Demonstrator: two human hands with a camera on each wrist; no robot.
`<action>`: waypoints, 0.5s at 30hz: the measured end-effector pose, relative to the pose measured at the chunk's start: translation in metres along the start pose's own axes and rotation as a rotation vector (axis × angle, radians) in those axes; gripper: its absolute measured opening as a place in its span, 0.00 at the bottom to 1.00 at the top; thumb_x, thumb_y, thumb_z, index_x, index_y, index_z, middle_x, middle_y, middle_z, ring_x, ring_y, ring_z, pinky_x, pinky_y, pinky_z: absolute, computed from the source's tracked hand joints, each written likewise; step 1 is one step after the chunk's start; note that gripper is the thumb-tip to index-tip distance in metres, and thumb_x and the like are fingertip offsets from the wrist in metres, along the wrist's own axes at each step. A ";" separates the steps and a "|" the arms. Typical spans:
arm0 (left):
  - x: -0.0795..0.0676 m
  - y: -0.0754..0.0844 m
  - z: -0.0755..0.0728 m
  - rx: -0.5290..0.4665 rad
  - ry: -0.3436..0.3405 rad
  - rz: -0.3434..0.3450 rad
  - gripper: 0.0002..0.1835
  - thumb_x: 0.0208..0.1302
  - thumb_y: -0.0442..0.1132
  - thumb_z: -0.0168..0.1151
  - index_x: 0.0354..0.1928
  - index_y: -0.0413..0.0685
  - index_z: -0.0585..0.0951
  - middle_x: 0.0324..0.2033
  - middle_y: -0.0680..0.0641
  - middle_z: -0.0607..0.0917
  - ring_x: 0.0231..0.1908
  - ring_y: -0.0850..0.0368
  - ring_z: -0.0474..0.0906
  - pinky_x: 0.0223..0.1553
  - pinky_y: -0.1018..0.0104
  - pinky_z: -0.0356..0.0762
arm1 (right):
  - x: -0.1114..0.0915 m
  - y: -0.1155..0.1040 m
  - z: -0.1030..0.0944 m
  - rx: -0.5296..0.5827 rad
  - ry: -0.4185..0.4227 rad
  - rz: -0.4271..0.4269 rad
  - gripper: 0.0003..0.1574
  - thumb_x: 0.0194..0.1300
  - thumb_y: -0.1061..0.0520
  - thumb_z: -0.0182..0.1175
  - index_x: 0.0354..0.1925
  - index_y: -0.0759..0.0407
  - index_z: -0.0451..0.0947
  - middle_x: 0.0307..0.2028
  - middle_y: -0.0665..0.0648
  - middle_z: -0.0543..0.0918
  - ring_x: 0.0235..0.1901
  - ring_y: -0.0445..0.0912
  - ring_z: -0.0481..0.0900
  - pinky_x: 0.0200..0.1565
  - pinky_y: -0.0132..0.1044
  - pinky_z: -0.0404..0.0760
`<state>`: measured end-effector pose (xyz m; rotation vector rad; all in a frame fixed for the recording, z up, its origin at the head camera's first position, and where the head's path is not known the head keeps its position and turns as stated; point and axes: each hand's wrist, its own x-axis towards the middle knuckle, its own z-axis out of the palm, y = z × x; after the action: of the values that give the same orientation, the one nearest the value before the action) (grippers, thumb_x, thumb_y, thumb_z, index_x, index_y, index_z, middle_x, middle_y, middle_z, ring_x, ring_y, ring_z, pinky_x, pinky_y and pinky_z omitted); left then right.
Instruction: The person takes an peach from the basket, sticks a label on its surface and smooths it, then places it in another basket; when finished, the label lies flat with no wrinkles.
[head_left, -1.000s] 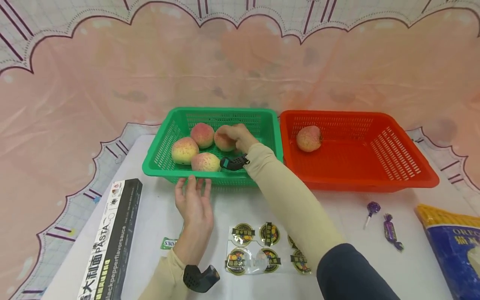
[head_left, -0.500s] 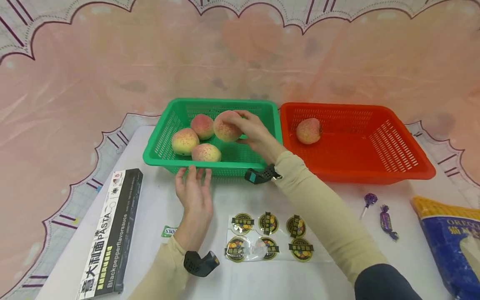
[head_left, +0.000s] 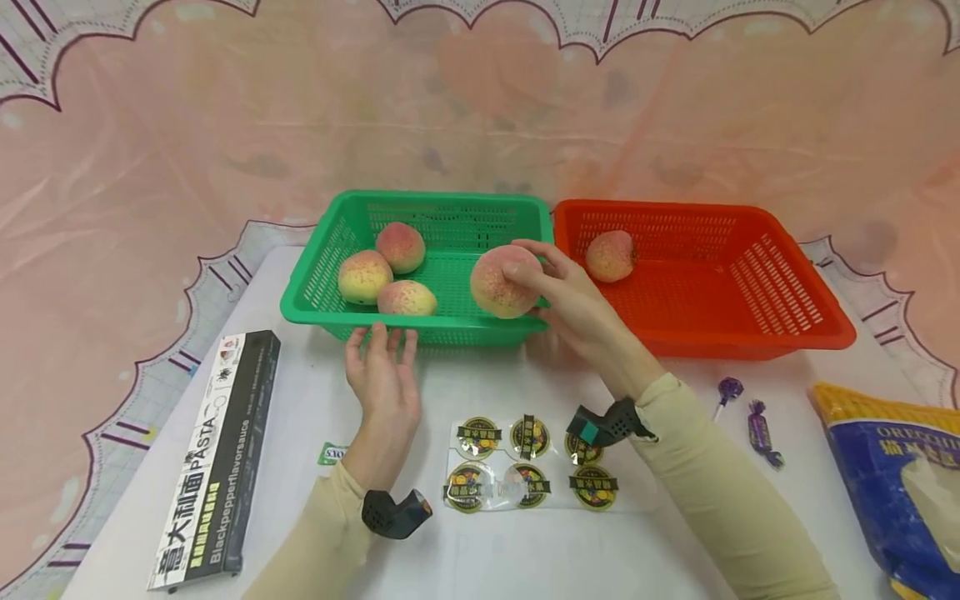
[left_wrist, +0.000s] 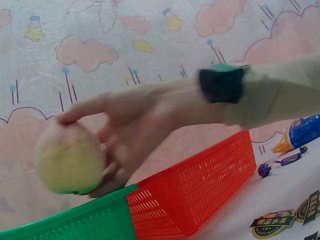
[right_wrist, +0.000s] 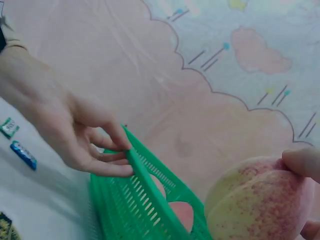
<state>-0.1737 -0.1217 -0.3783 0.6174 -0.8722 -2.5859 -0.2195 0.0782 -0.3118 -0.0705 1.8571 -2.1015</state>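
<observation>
Over green basket [head_left: 450, 337], peach [head_left: 496, 287] in right hand's [head_left: 583, 307] grip, left hand [head_left: 383, 379] loose at rim [head_left: 339, 319].

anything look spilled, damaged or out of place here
Nothing stands out: the green basket and red basket stand upright, the peach in the right hand shows no visible damage, and nothing looks spilled.

Head view from above, facing forward-down; wrist views lower, closer, facing across, sharing green basket [head_left: 453, 279], held peach [head_left: 495, 287].
</observation>
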 end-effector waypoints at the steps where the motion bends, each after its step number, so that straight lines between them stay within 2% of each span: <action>1: 0.000 0.000 0.000 -0.001 0.000 -0.002 0.10 0.63 0.36 0.51 0.45 0.51 0.64 0.43 0.49 0.69 0.45 0.55 0.69 0.51 0.63 0.72 | -0.006 0.001 -0.003 0.013 -0.004 -0.011 0.32 0.54 0.47 0.61 0.57 0.44 0.64 0.56 0.51 0.66 0.54 0.48 0.64 0.49 0.41 0.69; 5: 0.001 0.000 0.000 -0.002 -0.009 -0.004 0.11 0.63 0.37 0.51 0.46 0.51 0.64 0.44 0.48 0.69 0.46 0.54 0.69 0.52 0.63 0.72 | -0.028 0.010 -0.015 0.013 -0.030 -0.074 0.30 0.59 0.52 0.57 0.59 0.47 0.62 0.57 0.52 0.64 0.52 0.48 0.64 0.42 0.35 0.70; 9: 0.001 -0.001 -0.002 -0.002 -0.004 0.004 0.11 0.63 0.37 0.51 0.45 0.51 0.64 0.43 0.48 0.69 0.46 0.54 0.69 0.52 0.62 0.72 | -0.047 0.023 -0.027 -0.091 -0.067 -0.125 0.29 0.60 0.54 0.55 0.60 0.45 0.61 0.57 0.52 0.65 0.52 0.48 0.66 0.45 0.35 0.73; 10: 0.001 -0.001 -0.002 -0.007 -0.002 0.005 0.11 0.63 0.37 0.51 0.45 0.50 0.65 0.43 0.48 0.69 0.46 0.53 0.69 0.52 0.62 0.72 | -0.052 0.027 -0.030 -0.122 -0.077 -0.140 0.30 0.61 0.55 0.55 0.60 0.46 0.60 0.58 0.51 0.65 0.53 0.48 0.66 0.48 0.36 0.72; 15: 0.002 -0.001 -0.002 -0.013 -0.010 0.008 0.11 0.63 0.37 0.51 0.45 0.51 0.64 0.43 0.49 0.69 0.45 0.54 0.69 0.52 0.62 0.72 | -0.067 0.047 -0.042 -0.204 -0.136 -0.196 0.31 0.62 0.58 0.53 0.62 0.50 0.58 0.59 0.53 0.65 0.56 0.48 0.66 0.53 0.36 0.72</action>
<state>-0.1743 -0.1230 -0.3807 0.5963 -0.8584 -2.5878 -0.1565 0.1332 -0.3516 -0.4502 2.0454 -1.9637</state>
